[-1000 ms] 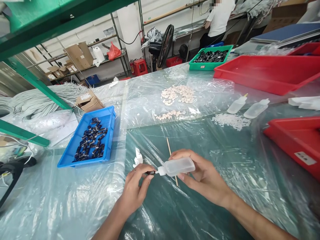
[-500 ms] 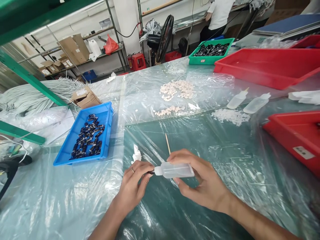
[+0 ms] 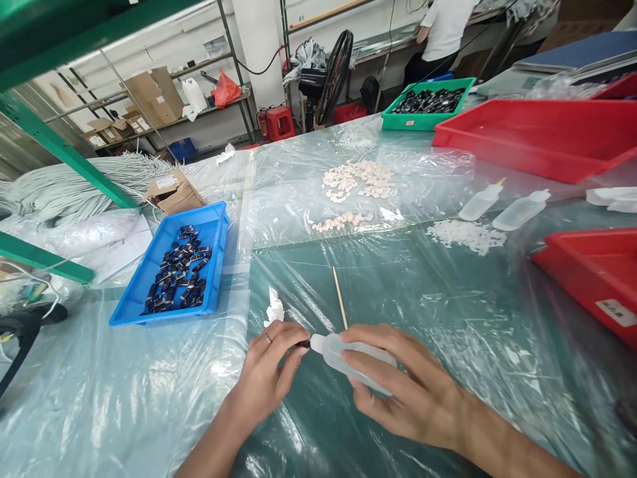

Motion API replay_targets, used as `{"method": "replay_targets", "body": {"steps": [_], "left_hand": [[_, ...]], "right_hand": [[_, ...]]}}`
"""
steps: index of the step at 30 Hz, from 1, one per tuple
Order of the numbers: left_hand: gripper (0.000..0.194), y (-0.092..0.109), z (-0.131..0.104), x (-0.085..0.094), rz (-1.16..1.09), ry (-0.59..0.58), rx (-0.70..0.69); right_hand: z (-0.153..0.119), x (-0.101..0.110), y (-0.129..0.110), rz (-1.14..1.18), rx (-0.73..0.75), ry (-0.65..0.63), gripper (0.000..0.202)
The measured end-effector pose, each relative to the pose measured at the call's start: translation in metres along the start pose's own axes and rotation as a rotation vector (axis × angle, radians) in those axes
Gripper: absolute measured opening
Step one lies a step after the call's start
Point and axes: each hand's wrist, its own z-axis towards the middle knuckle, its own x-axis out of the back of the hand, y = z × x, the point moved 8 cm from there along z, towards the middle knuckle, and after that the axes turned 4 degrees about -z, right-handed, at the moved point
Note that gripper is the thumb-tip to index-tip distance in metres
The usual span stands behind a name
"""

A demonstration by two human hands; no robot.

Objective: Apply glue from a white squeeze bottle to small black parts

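My left hand [image 3: 276,358] pinches a small black part [image 3: 304,343] between thumb and fingers, most of it hidden by the fingertips. My right hand [image 3: 403,378] is closed around a translucent squeeze bottle [image 3: 336,352], tilted with its nozzle end pointing left. The nozzle meets the black part; its very tip cannot be made out. Just beyond the bottle, a thin wooden stick [image 3: 339,295] lies on the plastic-covered table. A crumpled white tissue [image 3: 274,307] rests beyond my left hand.
A blue tray [image 3: 217,265] of black parts stands left. Beige pieces [image 3: 358,179] and white bits [image 3: 468,234] lie across the table. Two more squeeze bottles [image 3: 521,210] lie on the right, near red trays [image 3: 527,139]. Farther back are a green tray [image 3: 405,121], a fan [image 3: 336,78] and a person [image 3: 445,33].
My right hand and the bottle have shifted slightly down and right, and the bottle's base now tilts lower. The left hand keeps its pinch on the black part. The camera view has shifted a little.
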Motion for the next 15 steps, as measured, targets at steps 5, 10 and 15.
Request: {"method": "replay_targets", "body": {"steps": [5, 10, 15], "left_hand": [[0.02, 0.0045, -0.0005, -0.0013, 0.032, -0.017, -0.049], [0.023, 0.0078, -0.0012, -0.0028, 0.035, -0.034, -0.057], [0.02, 0.0091, 0.0, -0.0021, 0.072, -0.039, -0.067]], "right_hand": [[0.0021, 0.002, -0.0043, -0.055, 0.038, -0.018, 0.034], [0.0025, 0.0059, -0.0047, -0.078, 0.041, -0.022, 0.032], [0.0025, 0.0062, -0.0081, -0.105, 0.07, -0.022, 0.033]]}}
